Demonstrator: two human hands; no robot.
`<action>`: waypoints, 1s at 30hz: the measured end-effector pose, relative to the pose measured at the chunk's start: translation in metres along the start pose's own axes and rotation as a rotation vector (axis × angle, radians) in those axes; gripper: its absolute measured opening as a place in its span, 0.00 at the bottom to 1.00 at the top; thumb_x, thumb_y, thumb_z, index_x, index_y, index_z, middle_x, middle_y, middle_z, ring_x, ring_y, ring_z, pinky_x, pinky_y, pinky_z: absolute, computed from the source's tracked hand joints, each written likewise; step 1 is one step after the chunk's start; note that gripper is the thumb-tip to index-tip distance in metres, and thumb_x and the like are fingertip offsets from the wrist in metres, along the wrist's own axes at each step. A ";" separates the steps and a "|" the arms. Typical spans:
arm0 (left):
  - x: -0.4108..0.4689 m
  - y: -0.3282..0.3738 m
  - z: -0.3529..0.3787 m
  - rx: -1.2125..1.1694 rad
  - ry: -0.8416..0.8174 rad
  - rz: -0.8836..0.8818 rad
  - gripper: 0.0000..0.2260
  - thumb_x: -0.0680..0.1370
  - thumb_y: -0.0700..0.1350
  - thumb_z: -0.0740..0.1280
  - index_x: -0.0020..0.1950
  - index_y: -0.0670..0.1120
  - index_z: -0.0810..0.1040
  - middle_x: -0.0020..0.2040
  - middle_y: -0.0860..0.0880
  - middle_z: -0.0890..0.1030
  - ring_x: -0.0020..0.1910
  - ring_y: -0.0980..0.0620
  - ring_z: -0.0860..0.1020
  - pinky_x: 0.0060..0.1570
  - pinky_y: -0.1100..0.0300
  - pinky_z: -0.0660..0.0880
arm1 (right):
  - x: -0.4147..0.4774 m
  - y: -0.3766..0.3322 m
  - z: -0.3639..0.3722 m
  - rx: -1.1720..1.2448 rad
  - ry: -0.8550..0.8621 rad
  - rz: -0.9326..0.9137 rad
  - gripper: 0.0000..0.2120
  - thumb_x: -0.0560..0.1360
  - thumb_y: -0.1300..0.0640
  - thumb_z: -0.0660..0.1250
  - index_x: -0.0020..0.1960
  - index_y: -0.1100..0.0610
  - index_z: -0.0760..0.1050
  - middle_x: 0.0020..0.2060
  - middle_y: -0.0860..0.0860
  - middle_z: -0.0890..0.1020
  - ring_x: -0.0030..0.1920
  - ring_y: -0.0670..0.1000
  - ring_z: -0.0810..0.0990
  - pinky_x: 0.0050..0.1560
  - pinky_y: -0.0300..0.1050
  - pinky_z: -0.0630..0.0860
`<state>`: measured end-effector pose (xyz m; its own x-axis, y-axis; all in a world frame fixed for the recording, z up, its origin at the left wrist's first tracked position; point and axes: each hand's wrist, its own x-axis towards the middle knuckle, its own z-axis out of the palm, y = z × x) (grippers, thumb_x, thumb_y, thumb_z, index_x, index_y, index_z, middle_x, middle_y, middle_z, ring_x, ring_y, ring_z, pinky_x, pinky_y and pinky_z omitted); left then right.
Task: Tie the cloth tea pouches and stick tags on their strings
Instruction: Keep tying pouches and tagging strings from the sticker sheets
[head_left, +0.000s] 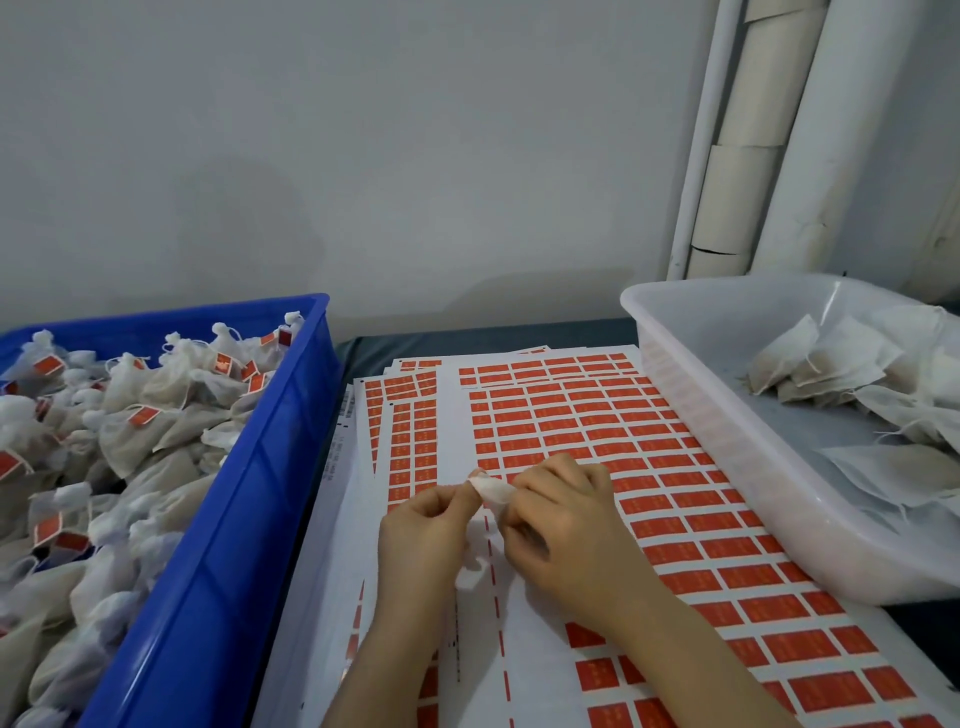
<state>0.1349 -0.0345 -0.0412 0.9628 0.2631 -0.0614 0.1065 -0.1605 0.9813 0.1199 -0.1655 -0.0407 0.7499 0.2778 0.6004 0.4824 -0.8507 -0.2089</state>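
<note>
A small white cloth tea pouch is held between both hands above the sticker sheets. My left hand pinches its gathered top with thumb and fingertips. My right hand curls round the pouch's body from the right, hiding most of it. A bit of white cloth or string hangs below, between the wrists. Sheets of red tag stickers lie flat under the hands. Whether a string is being pulled cannot be seen.
A blue crate at the left is heaped with tied pouches carrying red tags. A translucent white bin at the right holds untied flat pouches. White pipes stand against the wall behind.
</note>
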 end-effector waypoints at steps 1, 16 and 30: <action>0.000 0.000 -0.001 -0.058 -0.032 -0.049 0.07 0.77 0.47 0.68 0.39 0.54 0.79 0.38 0.54 0.80 0.40 0.53 0.77 0.34 0.65 0.70 | 0.000 -0.001 0.000 -0.010 -0.002 -0.013 0.01 0.68 0.56 0.68 0.40 0.52 0.77 0.40 0.45 0.81 0.44 0.49 0.78 0.44 0.45 0.72; -0.003 0.008 -0.002 -0.249 -0.233 -0.023 0.14 0.73 0.56 0.63 0.48 0.51 0.85 0.46 0.52 0.85 0.50 0.50 0.82 0.54 0.53 0.78 | 0.001 -0.004 -0.007 0.685 -0.009 0.367 0.06 0.76 0.53 0.65 0.41 0.44 0.73 0.39 0.34 0.78 0.46 0.36 0.76 0.43 0.25 0.71; -0.005 0.007 -0.003 -0.035 -0.300 0.050 0.07 0.75 0.49 0.68 0.40 0.53 0.85 0.37 0.57 0.84 0.39 0.60 0.81 0.31 0.72 0.73 | 0.002 0.000 -0.007 0.556 0.130 0.288 0.06 0.71 0.48 0.61 0.45 0.40 0.76 0.34 0.27 0.75 0.45 0.28 0.75 0.43 0.19 0.68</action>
<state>0.1304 -0.0335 -0.0338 0.9975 -0.0382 -0.0586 0.0531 -0.1323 0.9898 0.1180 -0.1685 -0.0342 0.8401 -0.0136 0.5423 0.4592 -0.5145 -0.7242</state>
